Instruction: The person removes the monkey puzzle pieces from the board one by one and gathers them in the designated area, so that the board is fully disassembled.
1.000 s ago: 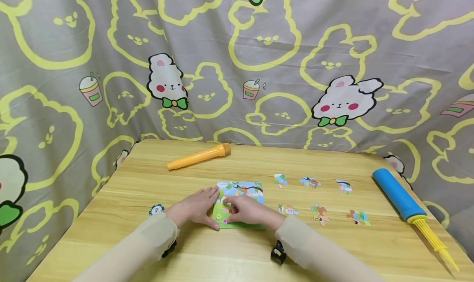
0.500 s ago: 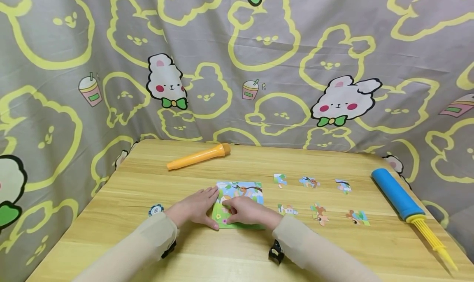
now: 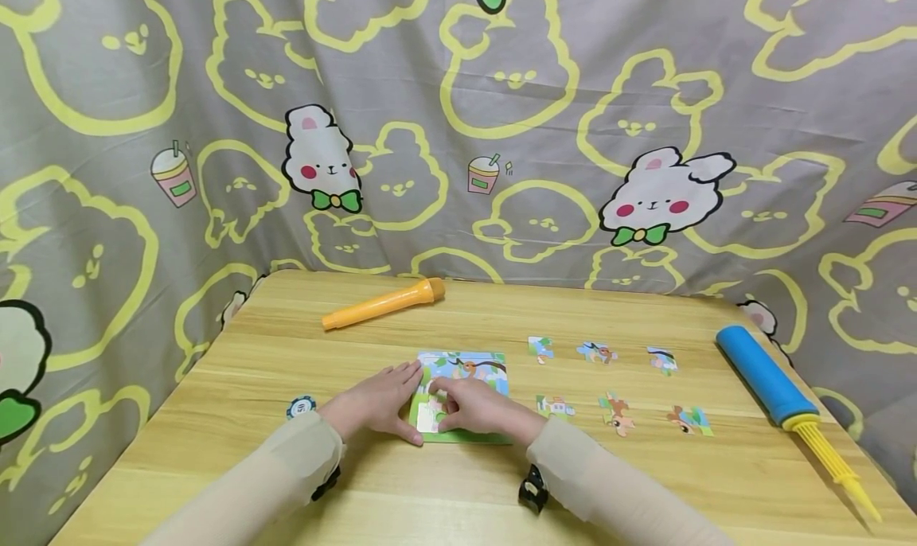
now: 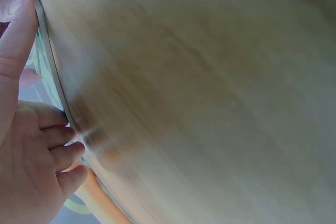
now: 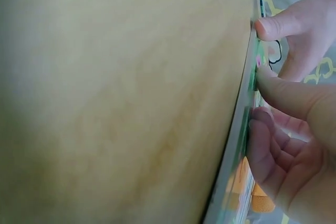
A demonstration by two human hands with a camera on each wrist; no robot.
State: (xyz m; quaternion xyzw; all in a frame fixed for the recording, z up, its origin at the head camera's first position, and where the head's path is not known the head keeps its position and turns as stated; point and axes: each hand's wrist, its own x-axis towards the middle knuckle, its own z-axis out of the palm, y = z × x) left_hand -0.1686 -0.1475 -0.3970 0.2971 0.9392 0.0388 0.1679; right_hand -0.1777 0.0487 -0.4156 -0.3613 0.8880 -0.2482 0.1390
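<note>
A jigsaw puzzle board [image 3: 469,436] with a green edge and a bird-and-branch picture lies mid-table. My left hand [image 3: 383,399] rests at its left side, fingers extended, thumb at the lower left corner. Over the board, my right hand [image 3: 476,407] curls its thumb and index finger around a puzzle piece [image 3: 430,417] at the lower left. That piece's area looks whitish; whether this is glare or bare backing I cannot tell. The hand covers much of the board's right half. In the right wrist view, the thumb [image 5: 286,95] and curled fingers meet the board's face.
Several loose puzzle pieces lie in two rows right of the board, including a deer piece [image 3: 618,415] and a house piece [image 3: 555,407]. An orange toy microphone [image 3: 383,305] lies behind, a blue poker chip [image 3: 301,407] at left, a blue-and-yellow hand pump [image 3: 770,379] at right. A patterned curtain [image 3: 530,235] hangs behind.
The lower left area of the puzzle, green with flowers before, now looks whitish beside my right fingertips. My left hand has stayed in place; the right has barely moved.
</note>
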